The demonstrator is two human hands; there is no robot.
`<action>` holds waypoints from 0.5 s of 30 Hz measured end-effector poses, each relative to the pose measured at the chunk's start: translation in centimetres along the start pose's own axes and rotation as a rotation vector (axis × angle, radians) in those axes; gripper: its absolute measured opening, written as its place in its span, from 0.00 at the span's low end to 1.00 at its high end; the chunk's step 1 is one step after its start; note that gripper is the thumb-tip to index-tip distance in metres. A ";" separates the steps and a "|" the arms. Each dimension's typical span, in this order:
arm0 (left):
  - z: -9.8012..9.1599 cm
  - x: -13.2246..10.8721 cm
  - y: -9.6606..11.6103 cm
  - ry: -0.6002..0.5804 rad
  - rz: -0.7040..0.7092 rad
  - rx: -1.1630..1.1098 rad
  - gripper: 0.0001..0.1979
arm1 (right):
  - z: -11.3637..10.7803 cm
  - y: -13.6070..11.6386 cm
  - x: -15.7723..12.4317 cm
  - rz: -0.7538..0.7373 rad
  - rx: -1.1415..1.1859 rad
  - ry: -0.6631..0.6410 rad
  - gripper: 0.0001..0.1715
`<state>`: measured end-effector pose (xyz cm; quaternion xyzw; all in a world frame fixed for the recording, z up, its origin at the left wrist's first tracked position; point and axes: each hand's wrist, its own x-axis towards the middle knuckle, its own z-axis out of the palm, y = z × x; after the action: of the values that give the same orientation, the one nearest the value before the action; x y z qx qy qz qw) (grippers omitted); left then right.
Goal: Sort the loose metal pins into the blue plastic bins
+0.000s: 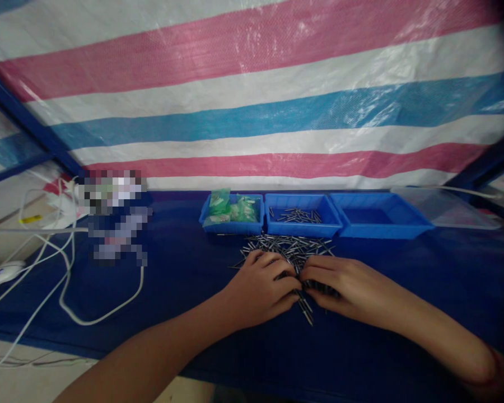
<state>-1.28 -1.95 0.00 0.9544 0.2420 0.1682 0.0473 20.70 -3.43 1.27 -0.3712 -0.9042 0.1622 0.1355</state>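
A loose pile of thin metal rods (pixel 292 246) lies on the dark blue tabletop. Over its left side rests my left hand (pixel 264 285), fingers curled, with thumb and forefinger closing on rods near the pile's front. My right hand (pixel 340 280) meets it fingertip to fingertip, its fingers bent round a bunch of dark rods that shows between thumb and fingers. Several rod ends poke out towards me below the hands. Both palms are turned down, so exactly how many rods each hand grips is hidden.
Behind the pile stand a blue bin (pixel 233 228) with green plastic packets (pixel 220 207), a middle bin (pixel 304 229) with loose rods, and a right bin (pixel 386 230). A clear plastic sheet (pixel 449 210) lies at right. White cables (pixel 84 323) and a white mouse-like object (pixel 6 272) are at left.
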 end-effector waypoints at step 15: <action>-0.1 0.0 -0.1 -0.002 -0.009 -0.031 0.09 | 0.1 -0.4 0.0 -0.012 -0.052 0.025 0.13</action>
<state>-1.33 -1.89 0.10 0.9526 0.2437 0.1710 0.0630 20.41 -3.67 1.31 -0.3713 -0.9085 0.1331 0.1383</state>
